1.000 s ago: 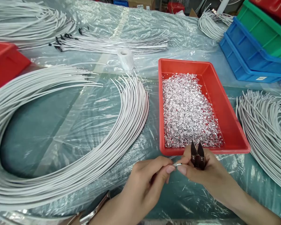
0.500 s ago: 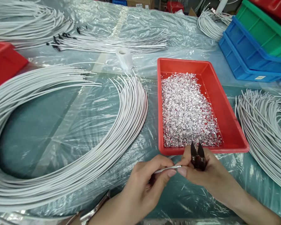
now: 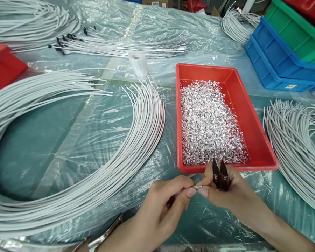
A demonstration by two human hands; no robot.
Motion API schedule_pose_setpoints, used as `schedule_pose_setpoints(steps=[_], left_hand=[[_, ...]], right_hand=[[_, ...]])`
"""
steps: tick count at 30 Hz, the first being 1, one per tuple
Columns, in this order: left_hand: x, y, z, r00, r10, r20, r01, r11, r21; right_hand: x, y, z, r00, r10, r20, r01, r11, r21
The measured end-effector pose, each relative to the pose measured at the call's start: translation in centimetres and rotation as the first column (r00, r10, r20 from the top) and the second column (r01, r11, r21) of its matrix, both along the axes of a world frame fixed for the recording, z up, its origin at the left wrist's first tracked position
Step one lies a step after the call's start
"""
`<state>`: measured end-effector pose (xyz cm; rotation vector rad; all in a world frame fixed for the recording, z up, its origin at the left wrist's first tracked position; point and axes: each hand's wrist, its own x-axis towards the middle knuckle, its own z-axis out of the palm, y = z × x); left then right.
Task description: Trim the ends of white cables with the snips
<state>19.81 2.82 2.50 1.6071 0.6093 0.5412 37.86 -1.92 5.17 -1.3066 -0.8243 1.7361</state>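
My left hand [image 3: 165, 206] is closed, thumb and forefinger pinching a thin white cable near its silvery end [image 3: 197, 187]. Thumb and forefinger of my right hand [image 3: 228, 192] pinch at the tip of that end. Dark snips [image 3: 220, 176] also sit in my right hand, their two blades pointing up and apart. Both hands are just in front of a red tray [image 3: 257, 140], which holds a heap of silvery scraps [image 3: 207, 122]. A large loop of white cables [image 3: 136, 154] lies to the left.
A clear roll [image 3: 138, 63] stands behind the loop. Cables with black ends [image 3: 120, 48] lie farther back. Blue bins [image 3: 283, 56] and a green bin [image 3: 296, 31] are stacked at the back right, above another cable bundle [image 3: 291, 140]. A red bin [image 3: 5, 66] is at left.
My left thumb and forefinger have shifted slightly along the cable toward its end, so less cable shows between my hands. The view has moved slightly.
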Motion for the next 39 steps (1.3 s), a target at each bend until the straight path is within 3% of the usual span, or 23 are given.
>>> schedule_pose_setpoints(steps=[13,23,26,31,39], left_hand=[[-0.1,-0.1,0.0,0.998,-0.038,-0.052,0.037,0.999,-0.016],[0.3,0.2,0.7,0.997,-0.076,-0.008,0.073,0.978,-0.195],[0.4,0.2,0.7,0.996,-0.081,0.036,0.089,0.937,-0.338],[0.4,0.2,0.9,0.989,-0.109,0.096,0.144,0.820,-0.553],[0.3,0.8,1.3,0.979,-0.158,0.128,0.202,0.684,-0.701]], right_hand=[[-0.1,0.1,0.3,0.999,0.012,-0.049,-0.012,1.000,0.014],[-0.3,-0.2,-0.2,0.998,-0.032,-0.059,0.033,0.999,0.016],[-0.3,-0.1,0.1,0.998,-0.019,-0.065,0.019,1.000,0.000],[-0.2,-0.2,0.0,0.998,-0.047,-0.033,0.047,0.999,0.008],[-0.4,-0.2,0.4,0.998,-0.040,0.040,0.039,0.999,0.029]])
